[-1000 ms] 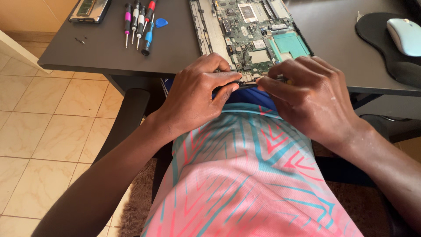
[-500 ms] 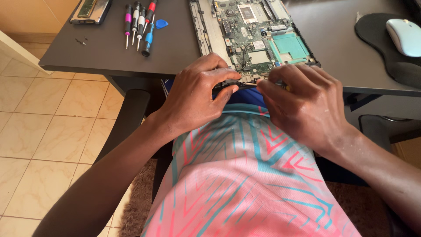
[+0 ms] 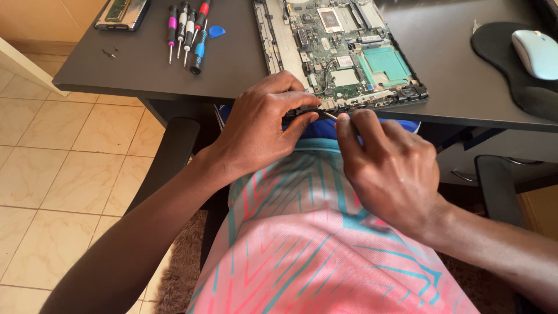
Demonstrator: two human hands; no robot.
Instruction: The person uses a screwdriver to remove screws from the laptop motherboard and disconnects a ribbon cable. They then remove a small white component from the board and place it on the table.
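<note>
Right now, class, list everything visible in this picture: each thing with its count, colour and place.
opened laptop: one, green board, desk's near edge
screwdrivers: five, mixed handles, desk left
pick: one, blue, beside screwdrivers
memory tray: one, dark, far left
screws: few, dark, desk left
mouse: one, white, on black pad
desk: one, dark grey
chair armrests: two, black
left hand: grips laptop edge
right hand: holds thin tool

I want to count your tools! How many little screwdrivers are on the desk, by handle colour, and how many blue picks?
Pink-handled screwdriver: 1
Black-handled screwdrivers: 2
Red-handled screwdriver: 1
Blue-handled screwdriver: 1
Blue pick: 1
Total: 6
</note>
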